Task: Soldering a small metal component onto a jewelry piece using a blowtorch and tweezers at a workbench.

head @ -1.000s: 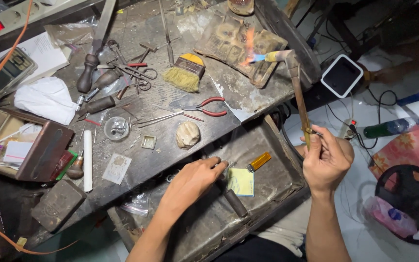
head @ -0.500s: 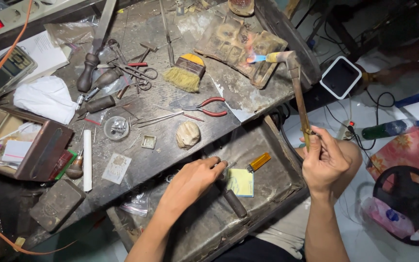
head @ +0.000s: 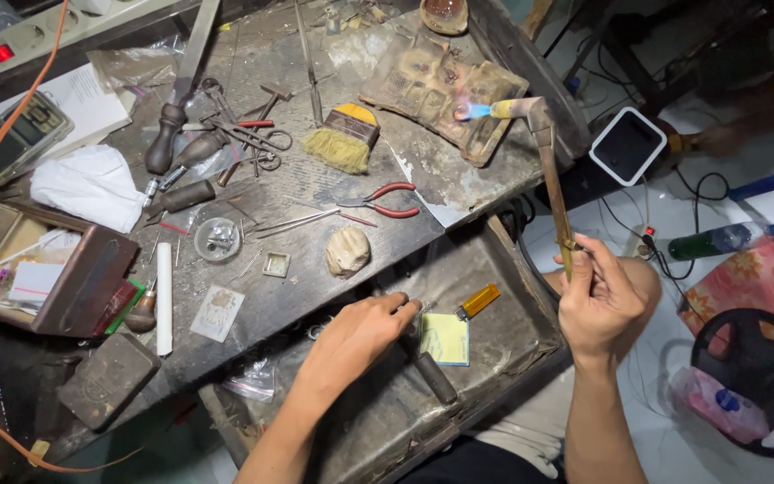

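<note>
Grasping the torch (head: 550, 170) (flame lit) past the bench's right edge, right hand (head: 604, 300) is clenched; left hand (head: 360, 333) lies released in the drawer (head: 503, 269).

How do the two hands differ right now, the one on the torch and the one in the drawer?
The right hand is closed around the torch stem, raised beside the bench; the left hand lies low in the drawer, fingers reaching near the yellow note pad. The right hand clearly grips a tool; whether the left hand pinches anything cannot be told. Both are bare.
</note>
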